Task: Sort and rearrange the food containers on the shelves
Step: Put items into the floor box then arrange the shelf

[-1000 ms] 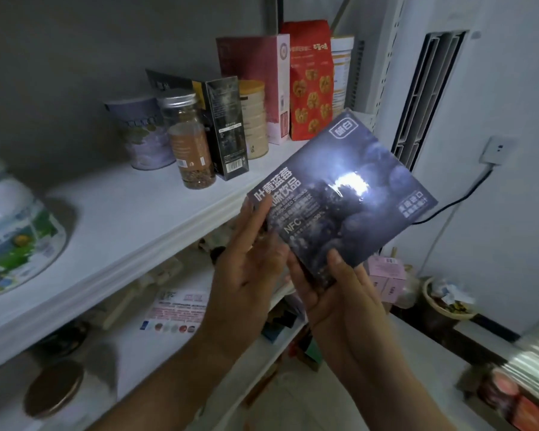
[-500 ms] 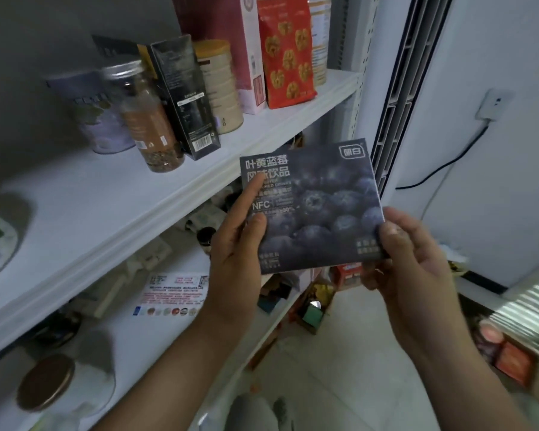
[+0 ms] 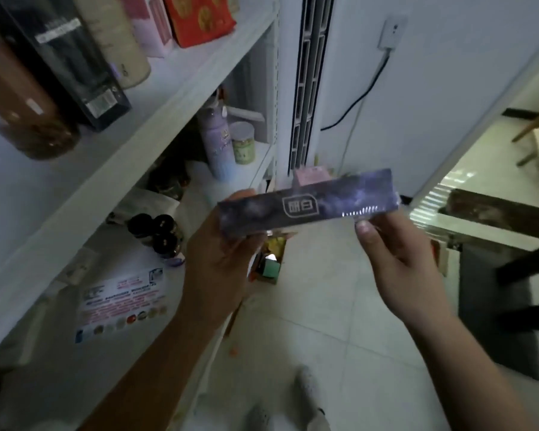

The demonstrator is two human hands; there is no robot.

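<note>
A dark blue blueberry drink box (image 3: 308, 204) is held level in front of the shelves, its narrow side with a white logo facing me. My left hand (image 3: 221, 262) grips its left end from below. My right hand (image 3: 399, 259) pinches its right end, thumb on the lower edge. On the upper shelf (image 3: 156, 98) stand a brown jar (image 3: 22, 98), a black carton (image 3: 72, 57), a beige canister (image 3: 119, 35), a pink box (image 3: 150, 23) and a red snack bag (image 3: 199, 17).
The lower shelf (image 3: 59, 353) carries several dark bottles (image 3: 156, 231), a white labelled packet (image 3: 122, 303), a lilac bottle (image 3: 217, 141) and a green-labelled jar (image 3: 243, 143). A box of small items (image 3: 269, 259) sits on the tiled floor. A dark table (image 3: 495, 213) stands right.
The box has tipped from showing its broad front to showing its narrow edge. My view has dropped toward the lower shelf and floor, and both hands have shifted to the box ends.
</note>
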